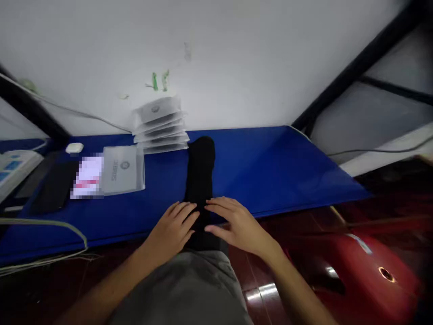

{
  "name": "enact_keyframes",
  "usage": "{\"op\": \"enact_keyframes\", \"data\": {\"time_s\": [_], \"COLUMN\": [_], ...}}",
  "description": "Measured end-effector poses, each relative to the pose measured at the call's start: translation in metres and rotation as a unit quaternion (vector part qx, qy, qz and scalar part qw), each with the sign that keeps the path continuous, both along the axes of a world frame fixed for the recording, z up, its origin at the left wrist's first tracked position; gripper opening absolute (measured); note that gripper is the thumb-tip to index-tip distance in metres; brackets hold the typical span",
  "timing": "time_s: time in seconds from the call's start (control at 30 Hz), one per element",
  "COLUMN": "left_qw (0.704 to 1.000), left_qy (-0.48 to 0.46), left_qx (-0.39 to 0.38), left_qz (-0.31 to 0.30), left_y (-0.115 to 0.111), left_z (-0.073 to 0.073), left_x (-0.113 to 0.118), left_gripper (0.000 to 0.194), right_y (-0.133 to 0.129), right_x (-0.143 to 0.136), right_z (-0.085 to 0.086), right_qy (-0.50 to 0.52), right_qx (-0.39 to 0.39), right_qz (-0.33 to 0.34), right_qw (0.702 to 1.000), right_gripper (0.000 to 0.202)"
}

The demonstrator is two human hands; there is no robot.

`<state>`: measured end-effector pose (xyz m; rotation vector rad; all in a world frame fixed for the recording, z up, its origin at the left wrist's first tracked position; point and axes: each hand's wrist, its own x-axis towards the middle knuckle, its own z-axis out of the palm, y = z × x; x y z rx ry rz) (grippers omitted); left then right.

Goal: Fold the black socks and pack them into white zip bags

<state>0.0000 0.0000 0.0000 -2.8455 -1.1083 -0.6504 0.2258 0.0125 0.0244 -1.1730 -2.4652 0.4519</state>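
A person's bare hands frame a black sock (pixel 202 160) at a blue table (pixel 267 167), its toe pointing toward the white wall (pixel 237 63) and its near end reaching the table's front edge. The left hand (pixel 173 228), open with fingers slightly bent, has its fingertips at the sock's left side; the right hand (pixel 239 225), also open with the thumb apart, reaches its right side. To the left lie a frosted pouch (pixel 123 170) with a printed logo and a small white case (pixel 74 148), while a stack of similar pouches (pixel 160 126) stands near the wall
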Motion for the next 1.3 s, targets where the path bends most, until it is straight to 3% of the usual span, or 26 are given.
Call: {"op": "enact_keyframes", "data": {"time_s": [0.17,0.43,0.53,0.7,1.03,1.3], "left_qw": [0.998,0.994,0.989,0.980,0.989,0.985], "left_qy": [-0.043,-0.073,-0.085,-0.072,-0.054,-0.062], "left_qx": [-0.054,-0.082,-0.121,-0.185,-0.137,-0.161], "left_qz": [-0.001,0.023,0.024,0.001,-0.009,-0.020], "left_y": [-0.002,0.013,0.021,0.029,0.045,0.042], "left_z": [-0.006,-0.008,-0.004,0.010,0.003,0.009], "left_x": [-0.001,0.017,0.022,0.016,0.011,0.014], "left_gripper": [0.032,0.033,0.035,0.056,0.034,0.031], "right_y": [-0.013,-0.002,0.006,0.014,0.014,0.014], "right_x": [-0.006,-0.005,-0.002,0.003,0.003,-0.001], "right_z": [-0.005,-0.016,-0.020,-0.024,-0.024,-0.020], "right_qy": [-0.008,0.010,0.029,0.062,0.048,0.027], "right_qx": [-0.006,0.016,0.029,0.022,0.032,0.056], "right_qz": [0.018,-0.031,-0.045,-0.058,-0.051,-0.062], "right_qw": [1.000,0.999,0.998,0.996,0.997,0.996], "right_gripper": [0.062,0.044,0.043,0.037,0.039,0.029]}}
